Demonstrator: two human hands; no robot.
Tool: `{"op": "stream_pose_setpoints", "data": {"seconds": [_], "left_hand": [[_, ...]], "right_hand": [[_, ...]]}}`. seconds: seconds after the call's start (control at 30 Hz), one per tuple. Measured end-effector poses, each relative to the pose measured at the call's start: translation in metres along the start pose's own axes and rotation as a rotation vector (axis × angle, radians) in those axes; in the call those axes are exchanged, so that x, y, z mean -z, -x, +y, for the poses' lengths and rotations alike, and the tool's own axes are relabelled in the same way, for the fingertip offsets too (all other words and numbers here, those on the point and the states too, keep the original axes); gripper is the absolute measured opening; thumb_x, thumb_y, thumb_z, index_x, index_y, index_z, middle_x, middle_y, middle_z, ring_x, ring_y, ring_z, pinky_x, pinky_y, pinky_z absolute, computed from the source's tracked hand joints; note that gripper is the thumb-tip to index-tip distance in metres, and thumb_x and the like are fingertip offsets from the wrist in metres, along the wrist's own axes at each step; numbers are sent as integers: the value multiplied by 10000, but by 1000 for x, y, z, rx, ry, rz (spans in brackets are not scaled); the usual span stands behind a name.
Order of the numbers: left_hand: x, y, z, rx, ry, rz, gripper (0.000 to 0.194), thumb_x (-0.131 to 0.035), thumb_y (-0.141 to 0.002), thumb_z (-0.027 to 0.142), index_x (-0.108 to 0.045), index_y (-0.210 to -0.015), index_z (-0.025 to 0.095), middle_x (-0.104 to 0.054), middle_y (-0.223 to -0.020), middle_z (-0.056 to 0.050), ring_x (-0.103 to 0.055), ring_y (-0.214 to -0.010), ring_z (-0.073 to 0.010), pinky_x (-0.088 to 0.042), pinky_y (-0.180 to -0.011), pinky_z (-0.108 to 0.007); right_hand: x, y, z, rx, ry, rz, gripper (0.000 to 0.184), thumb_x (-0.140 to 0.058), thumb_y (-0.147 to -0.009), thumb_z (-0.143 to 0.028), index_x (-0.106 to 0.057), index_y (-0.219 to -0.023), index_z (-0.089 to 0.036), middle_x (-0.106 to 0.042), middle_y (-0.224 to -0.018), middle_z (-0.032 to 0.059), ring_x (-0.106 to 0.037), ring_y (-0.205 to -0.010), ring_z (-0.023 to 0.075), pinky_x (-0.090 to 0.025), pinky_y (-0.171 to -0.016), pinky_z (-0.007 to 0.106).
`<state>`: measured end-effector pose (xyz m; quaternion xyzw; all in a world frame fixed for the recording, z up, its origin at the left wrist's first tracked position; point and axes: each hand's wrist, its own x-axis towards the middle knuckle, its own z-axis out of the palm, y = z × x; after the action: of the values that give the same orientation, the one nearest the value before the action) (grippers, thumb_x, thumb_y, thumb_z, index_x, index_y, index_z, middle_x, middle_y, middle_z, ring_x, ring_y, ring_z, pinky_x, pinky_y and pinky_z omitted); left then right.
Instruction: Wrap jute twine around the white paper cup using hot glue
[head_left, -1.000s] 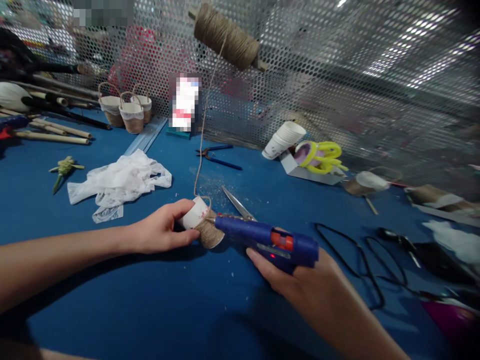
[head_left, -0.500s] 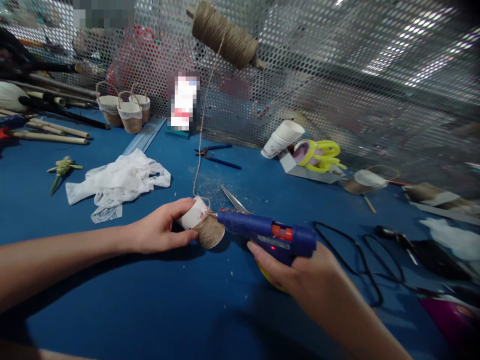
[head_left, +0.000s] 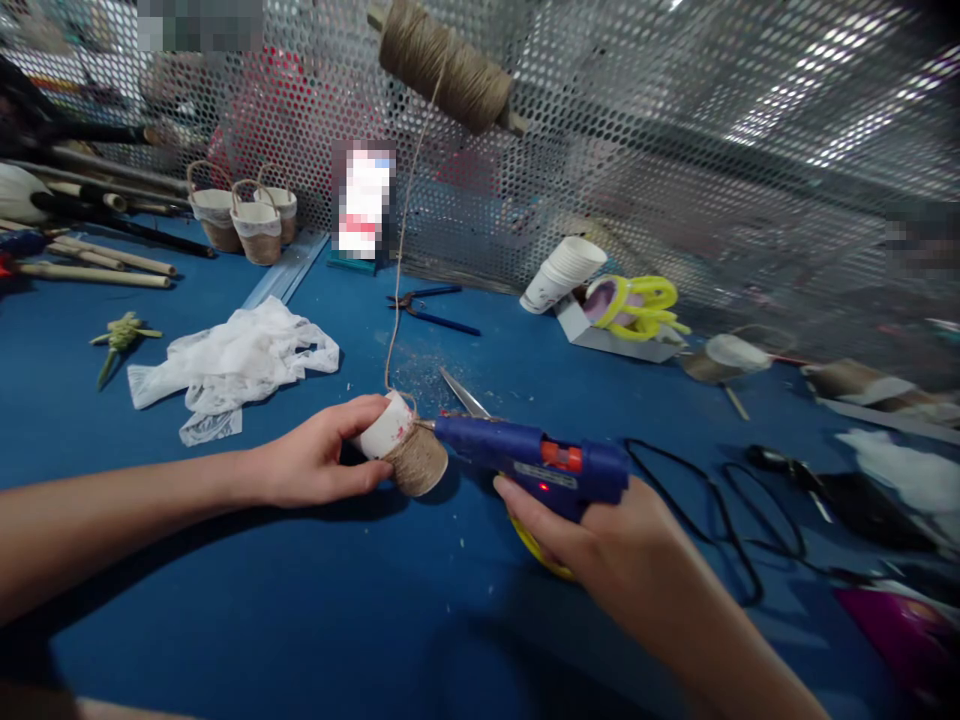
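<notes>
My left hand (head_left: 319,455) is closed around a paper cup (head_left: 386,428) tipped on its side, its lower part wrapped in brown twine (head_left: 420,462). From the cup a strand of twine (head_left: 405,230) runs up to a large spool (head_left: 446,68). In my right hand (head_left: 585,535) is a blue glue gun (head_left: 525,455) with a lit red light. Its nozzle points left and meets the cup at the edge of the wrapped twine, as far as I can see. Partly hidden under the glue gun lie scissors (head_left: 463,392) with yellow handles.
White lace (head_left: 240,360) lies left of the cup. Pliers (head_left: 435,308) rest behind it. Three small twine baskets (head_left: 256,235) stand at the back left, near a phone (head_left: 364,205). Stacked paper cups (head_left: 562,275) lean at the back. A black cord (head_left: 712,510) loops at right.
The whole view has shifted very slightly. Both hands, the cup and the glue gun keep nearly the same positions relative to each other.
</notes>
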<state>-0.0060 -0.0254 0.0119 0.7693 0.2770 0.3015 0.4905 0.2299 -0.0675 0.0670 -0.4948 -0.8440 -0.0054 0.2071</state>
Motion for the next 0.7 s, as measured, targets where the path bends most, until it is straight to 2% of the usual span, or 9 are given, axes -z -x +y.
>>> {"op": "stream_pose_setpoints", "data": {"seconds": [0.07,0.13,0.3,0.37,0.5,0.63,0.7], "left_hand": [[0,0,-1,-7,5,-3,248,-510,-778,170,-521,-1014,96,-539,-967,-83,-526,-894,-176,-438,-804,-285],[0,0,-1,-11,12,-6,249,-513,-776,170,-522,-1014,98,-541,-973,-86,-528,-900,-179,-441,-806,-287],[0,0,-3,-18,22,-11,300,-519,-764,150,-501,-1059,105,-552,-1003,-91,-533,-931,-186,-441,-827,-296],[0,0,-3,-20,14,-11,299,-519,-761,147,-501,-1058,114,-550,-1020,-90,-532,-950,-190,-437,-841,-300],[0,0,-3,-24,-14,-14,274,-517,-765,161,-515,-1034,113,-550,-1006,-87,-535,-928,-189,-442,-831,-299],[0,0,-3,-25,-26,-17,279,-517,-765,168,-517,-1036,101,-553,-984,-88,-534,-914,-188,-444,-821,-296],[0,0,-3,-28,-32,-19,275,-517,-764,165,-521,-1030,95,-552,-983,-90,-533,-915,-188,-440,-828,-299]], "right_hand": [[0,1,3,57,69,-29,237,-460,-780,-247,-689,-718,-244,-545,-451,18,-536,-460,148,-447,-490,275],[-1,2,2,52,49,-66,218,-472,-775,-224,-687,-741,-245,-557,-461,17,-544,-470,150,-457,-503,280],[-3,3,-8,-147,-169,-94,209,-469,-795,-287,-648,-727,-203,-626,-584,27,-580,-514,146,-504,-540,273],[-4,5,-9,-177,-185,-107,211,-473,-801,-304,-641,-728,-198,-639,-615,33,-589,-525,147,-512,-539,268],[-7,9,3,-104,-74,-42,226,-468,-798,-302,-663,-730,-209,-634,-604,55,-605,-572,184,-505,-558,312],[-4,6,8,26,24,-41,224,-469,-778,-253,-687,-731,-229,-595,-499,40,-566,-488,163,-470,-511,294],[-3,3,4,16,26,-7,252,-454,-782,-285,-683,-694,-229,-587,-487,37,-548,-457,154,-460,-482,283]]}}
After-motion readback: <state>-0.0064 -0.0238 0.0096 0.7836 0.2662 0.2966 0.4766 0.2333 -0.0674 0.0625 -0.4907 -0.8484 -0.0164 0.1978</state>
